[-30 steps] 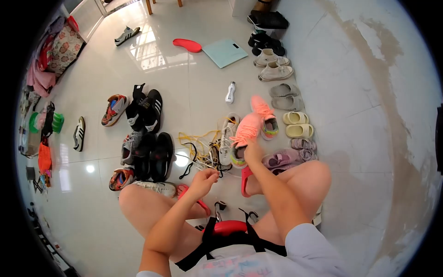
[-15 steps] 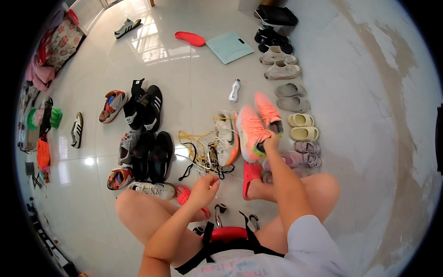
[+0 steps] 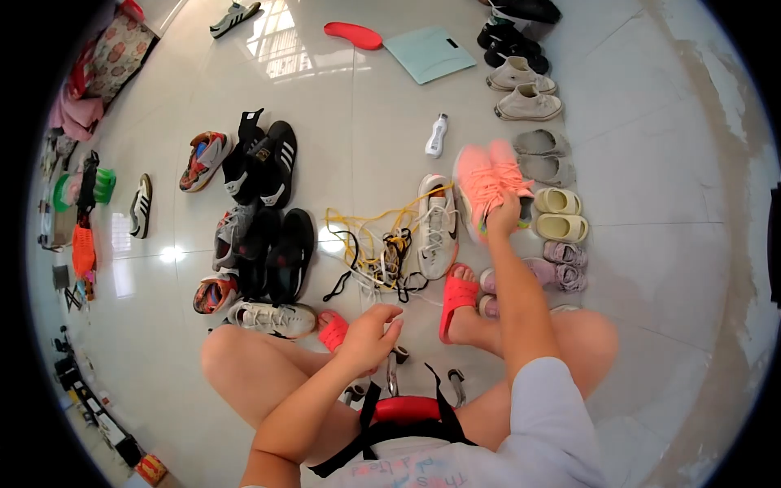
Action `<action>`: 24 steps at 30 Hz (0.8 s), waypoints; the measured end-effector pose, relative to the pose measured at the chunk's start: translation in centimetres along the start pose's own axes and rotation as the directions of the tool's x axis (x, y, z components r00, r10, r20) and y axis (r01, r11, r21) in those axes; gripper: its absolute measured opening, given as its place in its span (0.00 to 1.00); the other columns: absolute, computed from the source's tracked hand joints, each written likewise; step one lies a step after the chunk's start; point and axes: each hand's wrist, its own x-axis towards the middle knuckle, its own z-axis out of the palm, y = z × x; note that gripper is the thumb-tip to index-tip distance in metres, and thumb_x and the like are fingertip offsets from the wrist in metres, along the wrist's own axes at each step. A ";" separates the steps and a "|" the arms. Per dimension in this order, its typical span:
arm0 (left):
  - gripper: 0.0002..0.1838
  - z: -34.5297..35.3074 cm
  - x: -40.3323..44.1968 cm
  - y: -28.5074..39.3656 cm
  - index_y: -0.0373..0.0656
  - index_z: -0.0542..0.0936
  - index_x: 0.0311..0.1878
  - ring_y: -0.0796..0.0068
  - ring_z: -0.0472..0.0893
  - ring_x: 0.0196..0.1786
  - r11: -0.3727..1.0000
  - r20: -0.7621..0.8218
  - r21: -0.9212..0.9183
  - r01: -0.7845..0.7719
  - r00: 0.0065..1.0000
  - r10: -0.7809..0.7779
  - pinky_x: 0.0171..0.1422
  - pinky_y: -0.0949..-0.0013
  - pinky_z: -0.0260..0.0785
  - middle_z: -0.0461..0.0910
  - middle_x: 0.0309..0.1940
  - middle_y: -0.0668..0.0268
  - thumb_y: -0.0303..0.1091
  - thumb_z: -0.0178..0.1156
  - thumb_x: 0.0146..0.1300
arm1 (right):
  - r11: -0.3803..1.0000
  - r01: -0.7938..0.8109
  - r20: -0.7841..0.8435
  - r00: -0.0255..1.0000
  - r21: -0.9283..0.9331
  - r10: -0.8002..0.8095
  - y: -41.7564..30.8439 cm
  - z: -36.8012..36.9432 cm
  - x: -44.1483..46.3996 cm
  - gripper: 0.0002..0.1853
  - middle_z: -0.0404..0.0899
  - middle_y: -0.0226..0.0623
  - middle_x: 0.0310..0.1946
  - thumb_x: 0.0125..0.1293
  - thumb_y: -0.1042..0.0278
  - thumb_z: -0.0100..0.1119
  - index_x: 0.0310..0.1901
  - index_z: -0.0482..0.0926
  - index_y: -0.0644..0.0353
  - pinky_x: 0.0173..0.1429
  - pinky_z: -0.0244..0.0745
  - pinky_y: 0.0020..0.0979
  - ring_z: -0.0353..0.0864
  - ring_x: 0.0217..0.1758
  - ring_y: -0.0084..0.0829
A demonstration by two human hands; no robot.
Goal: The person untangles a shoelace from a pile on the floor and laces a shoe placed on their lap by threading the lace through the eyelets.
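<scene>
Head camera view: the right hand [image 3: 503, 215] grips a laced coral sneaker [image 3: 474, 180] — round-toed, fabric-like — near its heel, beside its mate [image 3: 506, 163] over glossy tiles [image 3: 382, 130]; the left hand [image 3: 373, 337], loosely open, nears tangled laces [image 3: 387, 262].

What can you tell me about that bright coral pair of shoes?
The coral shoes sit side by side, toes pointing away from the person. Their uppers look like soft fabric, with matching laces threaded up the front, and a dark lining shows in one opening. The right hand is at the heel end, hiding part of it, so its exact grip is unclear. They lie between a white sneaker and the grey slides. Whether both soles touch the floor, I can't tell.
</scene>
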 end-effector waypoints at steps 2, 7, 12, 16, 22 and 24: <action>0.14 0.0 0.2 0.1 0.37 0.78 0.48 0.55 0.80 0.46 1.000 -0.004 0.000 -0.002 1.000 0.002 0.50 0.61 0.72 0.79 0.43 0.53 0.34 0.56 0.63 | 0.998 -0.026 0.050 0.998 -0.065 0.029 -0.5 1.5 1.2 0.18 0.75 0.49 0.51 0.54 0.81 0.51 0.47 0.79 0.62 0.59 0.66 0.43 0.70 0.56 0.50; 0.15 0.2 -0.1 -0.3 0.38 0.78 0.50 0.57 0.80 0.47 0.998 0.036 0.063 0.001 0.999 -0.003 0.50 0.62 0.72 0.79 0.43 0.53 0.36 0.57 0.63 | 0.966 0.182 0.044 0.983 -0.185 -0.176 -7.4 2.1 -2.0 0.18 0.72 0.48 0.56 0.57 0.74 0.53 0.52 0.77 0.60 0.61 0.62 0.46 0.68 0.59 0.48; 0.17 1.0 -0.3 -0.5 0.38 0.76 0.51 0.51 0.78 0.48 0.981 0.117 0.196 -0.005 0.993 -0.018 0.51 0.56 0.71 0.78 0.45 0.51 0.38 0.56 0.63 | 0.896 0.438 0.229 0.882 -0.079 -0.411 -12.0 3.6 -7.4 0.18 0.68 0.43 0.60 0.57 0.70 0.56 0.51 0.77 0.57 0.61 0.62 0.45 0.67 0.59 0.44; 0.17 1.9 -2.2 -1.2 0.39 0.76 0.51 0.49 0.78 0.44 0.947 0.207 0.311 -0.077 0.978 0.012 0.49 0.53 0.71 0.77 0.40 0.51 0.39 0.56 0.62 | 0.908 0.367 0.516 0.828 -0.201 -0.221 -13.1 4.6 -8.6 0.18 0.65 0.41 0.64 0.56 0.64 0.58 0.50 0.79 0.53 0.66 0.56 0.53 0.62 0.66 0.42; 0.19 0.8 -2.8 -1.4 0.40 0.74 0.52 0.50 0.78 0.44 0.929 0.287 0.365 -0.067 0.957 -0.043 0.49 0.54 0.72 0.77 0.41 0.51 0.42 0.56 0.63 | 0.489 0.799 0.731 0.559 -0.350 -0.391 -12.5 6.4 -4.9 0.16 0.68 0.40 0.63 0.62 0.59 0.51 0.46 0.82 0.57 0.73 0.39 0.61 0.56 0.73 0.36; 0.20 0.1 -2.7 -1.8 0.40 0.74 0.52 0.50 0.79 0.45 0.906 0.256 0.419 -0.052 0.965 -0.063 0.48 0.54 0.72 0.77 0.41 0.51 0.43 0.55 0.63 | 0.498 0.805 0.718 0.551 -0.322 -0.426 -13.0 6.6 -5.0 0.14 0.71 0.37 0.59 0.61 0.64 0.52 0.44 0.82 0.59 0.74 0.40 0.61 0.60 0.70 0.36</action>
